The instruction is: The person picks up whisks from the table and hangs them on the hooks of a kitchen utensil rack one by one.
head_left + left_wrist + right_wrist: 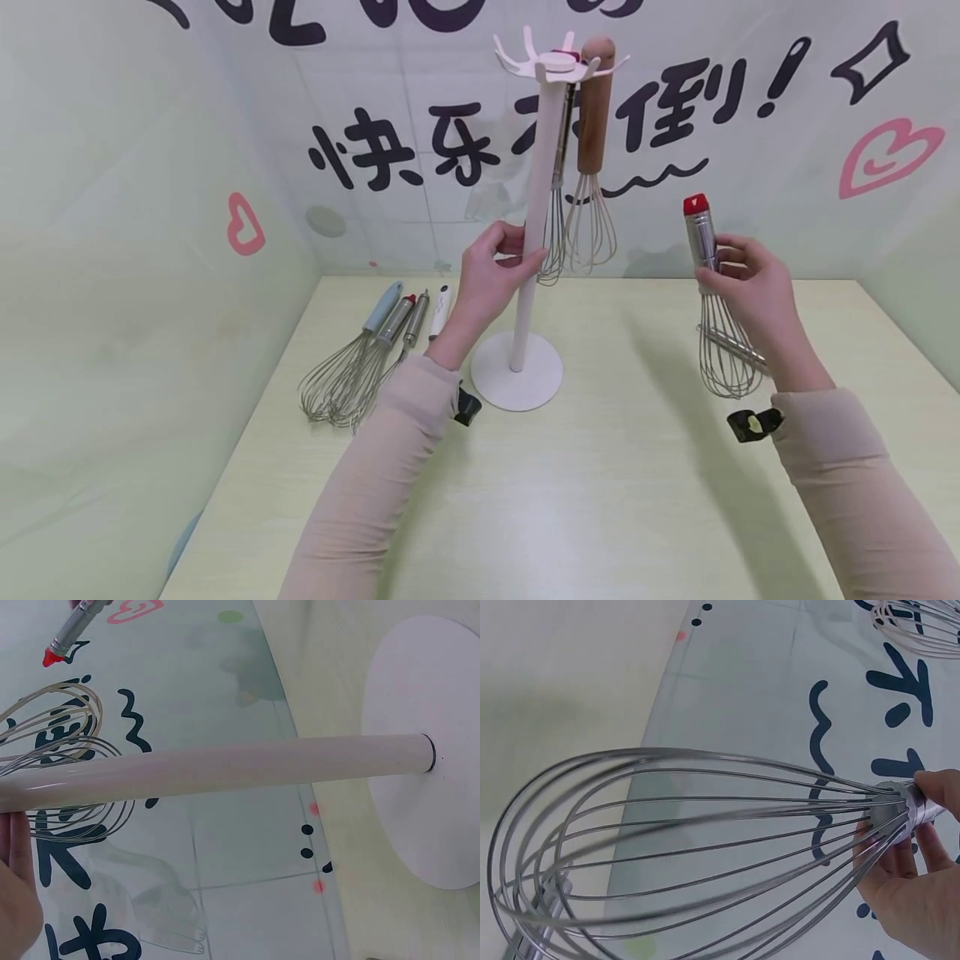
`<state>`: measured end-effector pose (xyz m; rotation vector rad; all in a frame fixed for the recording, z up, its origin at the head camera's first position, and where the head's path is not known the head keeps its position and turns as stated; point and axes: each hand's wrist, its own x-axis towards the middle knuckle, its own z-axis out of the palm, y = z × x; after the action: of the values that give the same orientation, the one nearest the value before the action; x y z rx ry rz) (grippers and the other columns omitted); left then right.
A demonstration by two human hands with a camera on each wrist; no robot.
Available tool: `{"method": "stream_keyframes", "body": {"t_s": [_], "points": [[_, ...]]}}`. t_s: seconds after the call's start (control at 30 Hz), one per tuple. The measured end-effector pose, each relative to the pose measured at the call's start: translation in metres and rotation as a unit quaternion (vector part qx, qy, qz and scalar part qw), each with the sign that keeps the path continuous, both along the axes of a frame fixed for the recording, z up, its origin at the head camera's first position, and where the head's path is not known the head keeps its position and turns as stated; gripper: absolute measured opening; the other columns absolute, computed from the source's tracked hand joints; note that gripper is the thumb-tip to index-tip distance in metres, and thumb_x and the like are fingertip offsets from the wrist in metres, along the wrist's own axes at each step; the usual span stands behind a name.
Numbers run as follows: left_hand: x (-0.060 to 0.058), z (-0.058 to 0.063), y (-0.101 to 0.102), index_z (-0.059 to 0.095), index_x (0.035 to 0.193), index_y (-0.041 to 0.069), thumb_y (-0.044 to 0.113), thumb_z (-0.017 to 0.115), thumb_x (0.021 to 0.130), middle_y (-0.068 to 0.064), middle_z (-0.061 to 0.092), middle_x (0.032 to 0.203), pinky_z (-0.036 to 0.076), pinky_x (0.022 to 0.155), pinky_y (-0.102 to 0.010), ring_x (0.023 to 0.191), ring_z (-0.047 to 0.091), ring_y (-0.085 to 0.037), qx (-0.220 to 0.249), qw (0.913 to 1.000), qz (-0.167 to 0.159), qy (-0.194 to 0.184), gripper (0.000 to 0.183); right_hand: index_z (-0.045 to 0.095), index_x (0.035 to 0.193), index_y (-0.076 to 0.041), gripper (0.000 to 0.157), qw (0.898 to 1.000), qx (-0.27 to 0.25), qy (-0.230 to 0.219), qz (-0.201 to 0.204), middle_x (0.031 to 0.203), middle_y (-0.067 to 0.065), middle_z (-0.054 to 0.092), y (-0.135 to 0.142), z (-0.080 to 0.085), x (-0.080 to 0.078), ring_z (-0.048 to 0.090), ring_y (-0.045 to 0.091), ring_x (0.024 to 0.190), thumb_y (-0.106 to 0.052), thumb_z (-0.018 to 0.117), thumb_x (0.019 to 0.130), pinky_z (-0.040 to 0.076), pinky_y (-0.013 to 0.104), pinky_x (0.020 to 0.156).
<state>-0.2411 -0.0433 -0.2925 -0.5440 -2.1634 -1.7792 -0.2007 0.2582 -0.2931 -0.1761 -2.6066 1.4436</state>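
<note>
My left hand (495, 271) grips the white post of a utensil stand (534, 217), which has a round base and a crown of hooks. In my right hand (757, 283) is a steel whisk (702, 237) with a red-tipped handle, held upright with its wires down, right of the stand and apart from it. The right wrist view shows thumb and fingers round the handle's lower end, just above the wires (705, 817). From the hooks hang a wooden-handled whisk (594, 125) and, partly behind the post, a metal-handled whisk (558, 158).
Several whisks lie at the table's left: a blue-handled one (384, 307), a red-tipped one (397, 321), a slim steel one (416, 321) and a white handle (441, 308). A metal handle (731, 343) lies behind the held whisk. A printed cloth (420, 242) hangs behind the table.
</note>
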Motion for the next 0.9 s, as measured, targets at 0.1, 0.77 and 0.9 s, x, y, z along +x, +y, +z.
{"method": "stream_keyframes", "body": {"t_s": [0.1, 0.77, 0.9], "points": [[0.000, -0.001, 0.000, 0.059, 0.104, -0.006, 0.009, 0.071, 0.085, -0.021, 0.064, 0.101, 0.059, 0.083, -0.023, 0.096, 0.064, -0.028, 0.000, 1.0000, 0.000, 0.000, 0.028, 0.040, 0.143, -0.023, 0.056, 1.000, -0.016, 0.014, -0.002, 0.118, -0.016, 0.049, -0.004, 0.007, 0.001, 0.050, 0.000, 0.105, -0.033, 0.060, 0.093, 0.049, 0.020, 0.092], [0.000, 0.000, -0.003, 0.058, 0.107, -0.005, 0.009, 0.071, 0.085, -0.020, 0.063, 0.104, 0.059, 0.086, -0.023, 0.097, 0.062, -0.027, -0.005, 0.9999, -0.012, -0.007, 0.029, 0.056, 0.125, -0.021, 0.042, 0.972, -0.201, 0.121, 0.003, 0.110, -0.010, 0.056, -0.029, 0.046, 0.006, 0.056, 0.008, 0.097, -0.012, 0.068, 0.086, 0.049, 0.019, 0.089], [0.001, 0.000, -0.003, 0.058, 0.108, -0.005, 0.009, 0.071, 0.085, -0.020, 0.063, 0.104, 0.058, 0.086, -0.023, 0.097, 0.062, -0.027, -0.008, 0.9998, -0.012, -0.011, 0.029, 0.057, 0.122, -0.018, 0.040, 0.959, -0.238, 0.151, 0.012, 0.110, -0.006, 0.057, -0.035, 0.054, 0.006, 0.057, 0.010, 0.097, -0.008, 0.068, 0.085, 0.049, 0.013, 0.078]]}}
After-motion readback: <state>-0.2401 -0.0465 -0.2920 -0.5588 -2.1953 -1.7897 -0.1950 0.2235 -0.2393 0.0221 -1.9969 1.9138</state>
